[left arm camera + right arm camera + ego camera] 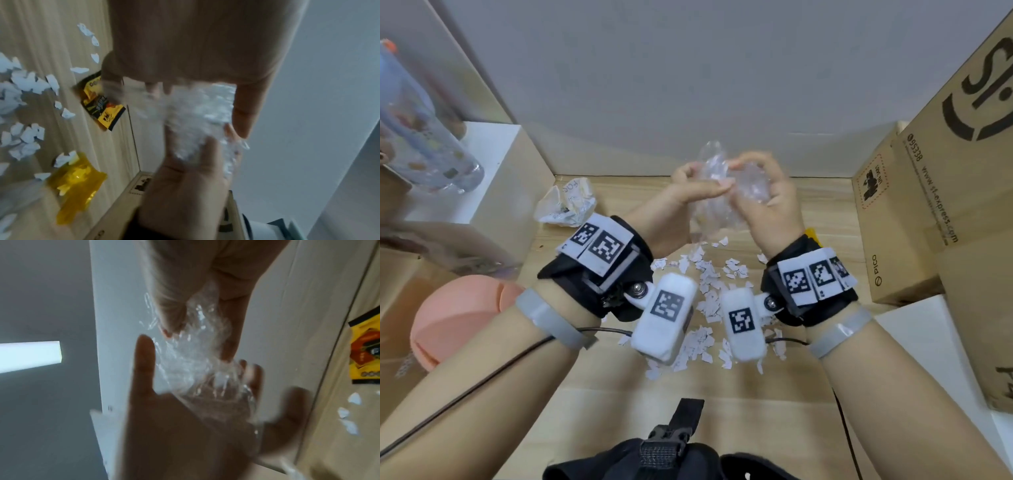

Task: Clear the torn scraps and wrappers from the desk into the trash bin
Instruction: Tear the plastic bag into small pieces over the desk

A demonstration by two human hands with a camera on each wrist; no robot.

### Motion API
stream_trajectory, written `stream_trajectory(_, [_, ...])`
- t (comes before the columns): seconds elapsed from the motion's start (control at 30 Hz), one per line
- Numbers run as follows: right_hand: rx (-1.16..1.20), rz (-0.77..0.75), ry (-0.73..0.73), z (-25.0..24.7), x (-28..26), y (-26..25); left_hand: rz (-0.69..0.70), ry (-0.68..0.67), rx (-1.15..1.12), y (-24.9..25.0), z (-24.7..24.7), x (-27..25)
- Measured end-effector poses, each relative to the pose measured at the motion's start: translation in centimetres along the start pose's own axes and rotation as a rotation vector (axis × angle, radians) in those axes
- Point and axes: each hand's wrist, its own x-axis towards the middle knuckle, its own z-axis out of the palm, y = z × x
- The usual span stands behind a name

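Raised above the desk (pixel 619 387), my left hand (pixel 698 186) and right hand (pixel 760 185) both grip a crumpled clear plastic wrapper (pixel 717 161). In the left wrist view the clear plastic wrapper (pixel 195 116) bunches between my left hand (pixel 195 48) above and my right hand (pixel 185 186) below. Several torn white paper scraps (pixel 709 277) lie scattered under my wrists. A crumpled paper wad (pixel 568 205) sits at the back left. A yellow-and-black wrapper (pixel 102 105) and a clear yellow wrapper (pixel 76 180) lie on the desk. The pink trash bin (pixel 458 315) stands low at the left.
Stacked cardboard boxes (pixel 914 212) wall off the right side. At the left, a white shelf block (pixel 493 161) carries a clear bottle (pixel 421 137). A grey wall closes the back. A black strap (pixel 671 442) hangs at the near edge.
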Motion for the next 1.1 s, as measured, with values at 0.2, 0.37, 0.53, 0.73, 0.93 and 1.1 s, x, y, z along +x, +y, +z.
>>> stream_trajectory(0.2, [-0.085, 0.006, -0.078, 1.7, -0.3, -0.2, -0.048, -0.21, -0.079, -0.1, 0.5, 0.4])
stream_trajectory(0.37, [-0.033, -0.021, -0.331, 1.9, -1.2, -0.4, 0.016, -0.204, -0.175, 0.7, 0.9, 0.6])
stream_trajectory(0.53, [-0.399, -0.228, -0.504, 1.5, -1.6, -1.0, -0.052, -0.282, -0.246, 0.3, 0.8, 0.3])
stream_trajectory(0.73, [-0.447, -0.263, -0.413, 1.2, -2.2, -1.1, -0.139, -0.154, -0.008, -1.2, 1.1, -1.3])
stream_trajectory(0.93, [-0.21, -0.181, -0.241, 1.9, -3.4, -1.4, -0.233, -0.196, 0.159, -1.9, 0.6, -2.5])
stream_trajectory(1.1, [-0.142, 0.012, -0.105, 2.8, -3.2, -1.9, -0.117, 0.112, 0.345, -1.7, -2.2, -4.9])
